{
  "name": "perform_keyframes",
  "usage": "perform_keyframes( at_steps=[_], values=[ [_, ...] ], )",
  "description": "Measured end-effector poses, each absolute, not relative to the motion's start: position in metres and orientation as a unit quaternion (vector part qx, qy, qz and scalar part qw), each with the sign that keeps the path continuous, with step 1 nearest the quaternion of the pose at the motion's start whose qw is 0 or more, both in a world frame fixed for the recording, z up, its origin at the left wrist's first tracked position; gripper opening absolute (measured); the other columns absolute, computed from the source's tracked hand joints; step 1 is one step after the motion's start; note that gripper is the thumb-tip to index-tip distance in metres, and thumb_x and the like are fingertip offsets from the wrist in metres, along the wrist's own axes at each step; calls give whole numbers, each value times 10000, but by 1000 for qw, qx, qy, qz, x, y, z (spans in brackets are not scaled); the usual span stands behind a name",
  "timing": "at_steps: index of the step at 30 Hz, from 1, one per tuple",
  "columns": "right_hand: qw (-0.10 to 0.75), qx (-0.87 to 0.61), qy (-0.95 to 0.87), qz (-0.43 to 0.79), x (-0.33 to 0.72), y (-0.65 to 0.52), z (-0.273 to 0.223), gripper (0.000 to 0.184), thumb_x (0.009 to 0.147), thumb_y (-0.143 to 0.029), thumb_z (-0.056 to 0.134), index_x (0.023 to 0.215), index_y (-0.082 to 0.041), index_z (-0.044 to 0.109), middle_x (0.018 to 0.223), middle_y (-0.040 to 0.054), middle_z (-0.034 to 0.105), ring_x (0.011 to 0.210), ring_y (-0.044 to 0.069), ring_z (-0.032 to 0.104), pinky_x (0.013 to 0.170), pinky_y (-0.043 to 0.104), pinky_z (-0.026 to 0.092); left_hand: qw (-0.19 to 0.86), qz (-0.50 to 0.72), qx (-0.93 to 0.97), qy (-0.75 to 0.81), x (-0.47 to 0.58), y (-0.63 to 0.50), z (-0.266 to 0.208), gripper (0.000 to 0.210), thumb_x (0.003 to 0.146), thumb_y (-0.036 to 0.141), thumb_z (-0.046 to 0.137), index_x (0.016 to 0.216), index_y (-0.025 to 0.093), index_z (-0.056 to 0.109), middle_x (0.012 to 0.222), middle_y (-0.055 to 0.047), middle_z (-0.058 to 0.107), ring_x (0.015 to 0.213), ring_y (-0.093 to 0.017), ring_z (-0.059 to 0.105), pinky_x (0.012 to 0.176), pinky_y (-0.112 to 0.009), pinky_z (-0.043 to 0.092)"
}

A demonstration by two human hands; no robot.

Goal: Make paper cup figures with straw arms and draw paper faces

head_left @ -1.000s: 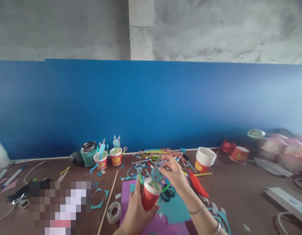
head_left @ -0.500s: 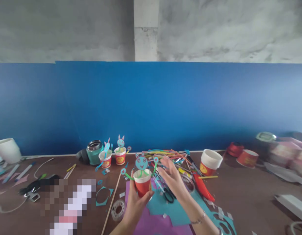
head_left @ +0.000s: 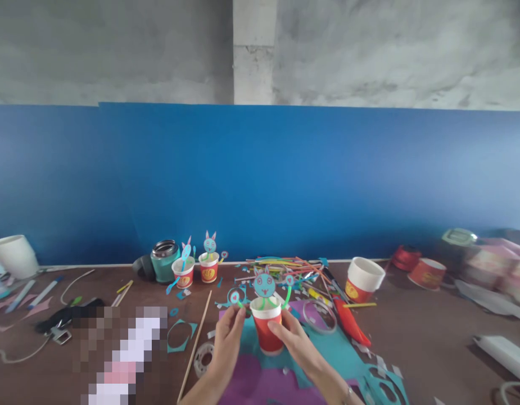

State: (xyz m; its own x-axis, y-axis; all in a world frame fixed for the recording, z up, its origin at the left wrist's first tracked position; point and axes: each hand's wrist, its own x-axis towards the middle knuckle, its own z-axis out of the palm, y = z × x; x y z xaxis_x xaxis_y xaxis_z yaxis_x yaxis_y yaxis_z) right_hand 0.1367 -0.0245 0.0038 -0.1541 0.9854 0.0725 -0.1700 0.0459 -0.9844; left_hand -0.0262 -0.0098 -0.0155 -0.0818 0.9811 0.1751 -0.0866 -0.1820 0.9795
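Note:
A red paper cup (head_left: 268, 332) with a white rim is upright in front of me, with my right hand (head_left: 294, 336) wrapped round its right side, thumb across the front. A blue paper animal face (head_left: 265, 285) with pointed ears rises from the cup. Green arms stick out on both sides, each ending in a round blue paper piece with a heart; the right paw disc (head_left: 289, 280) stands raised. My left hand (head_left: 231, 332) pinches the left green arm (head_left: 241, 305) just below its paw disc (head_left: 234, 297). Purple paper (head_left: 251, 382) and teal paper (head_left: 327, 351) lie beneath.
Two similar decorated cups, one here (head_left: 208, 270), stand at the back left beside a teal thermos (head_left: 164, 261). Several coloured sticks (head_left: 285, 263) are heaped behind. Stacked cups (head_left: 363, 279), a red pouch-like thing (head_left: 351, 322), a tape roll (head_left: 204, 359) and a thin wooden stick (head_left: 195, 346) lie around.
The cup has moved right and passed from my left hand to my right. My left hand has shifted to the left green arm. My right hand, open before, has closed on the cup.

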Motion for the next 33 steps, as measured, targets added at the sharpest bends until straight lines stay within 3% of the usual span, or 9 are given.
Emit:
perform_keyframes(
  at_steps=[2,8,14,18,23,27,30,33],
  values=[
    [506,-408,-513,560,137,-26,3,447,690,-508,701,1008,-195,667,978,70,697,924,241,619,833,355,482,446,574,513,456,-27,-7,-13,386,765,529,599,761,151,680,687,-21,651,712,-193,580,661,-255,448],
    [492,-369,-539,575,133,-27,4,454,683,-541,685,966,-187,671,865,55,688,850,240,617,815,381,480,468,560,527,434,-30,-7,-9,373,766,511,605,788,158,726,762,-38,696,798,-224,601,735,-282,459],
    [476,-369,-537,591,131,-30,9,446,687,-551,680,948,-189,675,852,48,688,848,222,615,806,337,475,565,560,461,393,-26,-9,-8,470,728,572,611,950,172,720,1029,-89,712,1027,-277,610,958,-393,431],
    [446,-369,-557,596,133,-31,6,490,667,-595,673,897,-163,687,766,42,672,759,208,607,724,319,482,618,542,426,379,-25,-9,-14,572,707,630,593,1023,163,687,1139,-119,672,1117,-294,577,995,-424,415],
    [402,-341,-586,615,135,-32,4,482,672,-593,676,862,-150,691,726,35,655,679,182,581,666,298,466,666,527,369,377,-26,-9,-18,484,628,535,728,939,167,692,1070,-110,706,1104,-317,588,973,-431,435],
    [473,-399,-566,545,132,-31,3,417,761,-581,595,714,-168,640,614,5,596,582,139,533,588,257,450,656,559,330,384,-24,-10,-15,471,593,477,780,910,141,688,1015,-117,722,1077,-323,607,982,-442,429],
    [502,-397,-561,525,129,-30,1,377,763,-557,608,822,-185,619,729,22,634,692,166,582,631,262,466,647,564,305,412,-23,-9,-14,475,576,468,795,906,147,676,1010,-120,723,1083,-325,605,984,-442,429],
    [468,-393,-574,545,127,-29,-7,481,651,-508,733,977,-189,582,846,48,667,778,201,609,654,281,482,648,565,291,420,-25,-8,-15,491,621,480,764,972,158,646,1095,-131,691,1131,-322,574,986,-435,431]
  ],
)
